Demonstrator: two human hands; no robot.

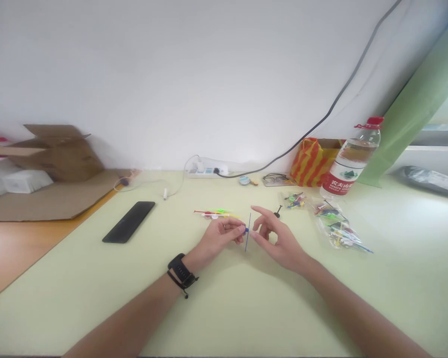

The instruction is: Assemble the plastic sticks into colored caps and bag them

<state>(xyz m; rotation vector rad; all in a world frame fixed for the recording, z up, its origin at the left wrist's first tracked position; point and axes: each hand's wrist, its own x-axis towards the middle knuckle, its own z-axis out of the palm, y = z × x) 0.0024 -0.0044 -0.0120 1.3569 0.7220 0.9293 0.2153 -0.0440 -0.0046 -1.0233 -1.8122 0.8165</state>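
My left hand (221,237) pinches a small blue piece on a thin blue stick (248,232), which stands almost upright above the pale green table (224,308). A black watch is on that wrist. My right hand (275,236) is just right of the stick, fingers loosely spread, its thumb tip close to the stick. Behind my hands lie several coloured plastic sticks (215,214) and a small black peg (277,213).
A black phone (129,221) lies to the left. At the right are clear bags of coloured parts (336,226), a water bottle (351,159) and a striped orange bag (310,162). A power strip (205,171) and cable sit by the wall; cardboard (56,169) at far left.
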